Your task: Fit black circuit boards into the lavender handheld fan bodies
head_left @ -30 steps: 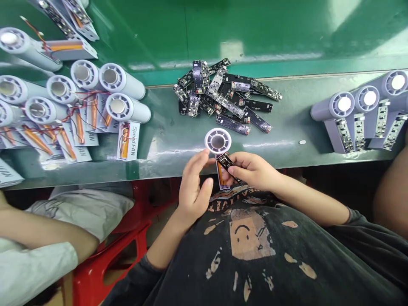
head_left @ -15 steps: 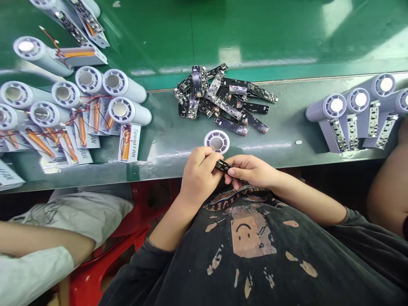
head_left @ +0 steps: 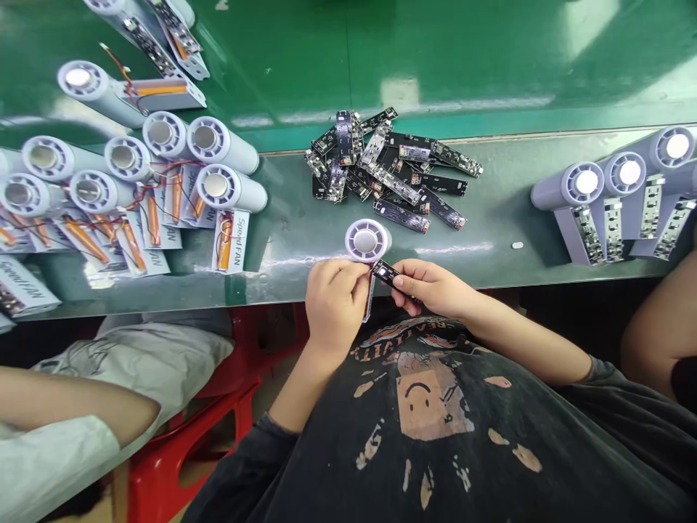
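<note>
Between thumb and fingers, my right hand (head_left: 433, 285) holds a narrow black circuit board (head_left: 388, 274), tilted down toward the right. My left hand (head_left: 336, 296) is closed in a pinch at the board's upper left end; what lies in its fingertips is too small and hidden to make out. Just beyond both hands, at the table's front edge, is a lilac-grey handheld fan (head_left: 368, 241), its round end facing up. Part of its handle shows between the hands, below the board.
A loose heap of circuit boards (head_left: 392, 190) lies beyond the fan. Several fans with orange batteries and wires (head_left: 231, 190) stand at left; more fans with boards (head_left: 582, 185) stand at right. A small white piece (head_left: 517, 245) lies on the green table (head_left: 468, 265). People sit on both sides.
The board has turned and more of it shows in my right hand. My left hand has drawn slightly left to the board's end. The fan's handle has come into sight.
</note>
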